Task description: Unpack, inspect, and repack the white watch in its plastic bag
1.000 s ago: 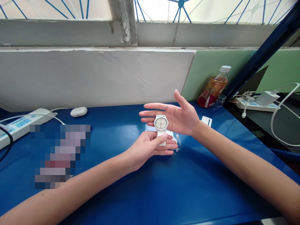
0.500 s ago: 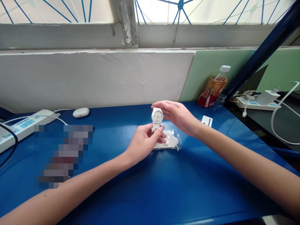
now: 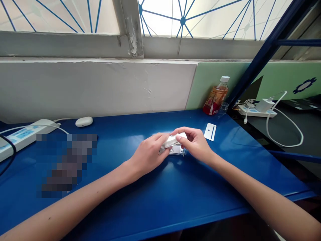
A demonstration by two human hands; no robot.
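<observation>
A white wristwatch (image 3: 173, 140) is between my hands just above the blue table (image 3: 140, 207). It lies on its side, so the dial does not show. My left hand (image 3: 151, 151) is closed on its left end, with some fingers hidden behind. At the other end, my right hand (image 3: 196, 139) pinches it between thumb and fingers. Beneath the watch, a clear plastic packet with a white piece inside (image 3: 177, 150) is partly covered by my hands. To the right of my right hand lies a white card with a dark stripe (image 3: 210, 132).
A drink bottle (image 3: 216, 97) and a small clear cup (image 3: 223, 108) stand at the back right. A white earbud case (image 3: 84, 122) and a power strip (image 3: 27, 135) lie at the left. Blurred out is an item (image 3: 70, 164) near my left forearm. A blue post (image 3: 260, 57) slants up at right.
My right hand has come down from behind the watch and now grips it. The watch has tipped from upright, dial facing me, to lying sideways. The view has shifted right.
</observation>
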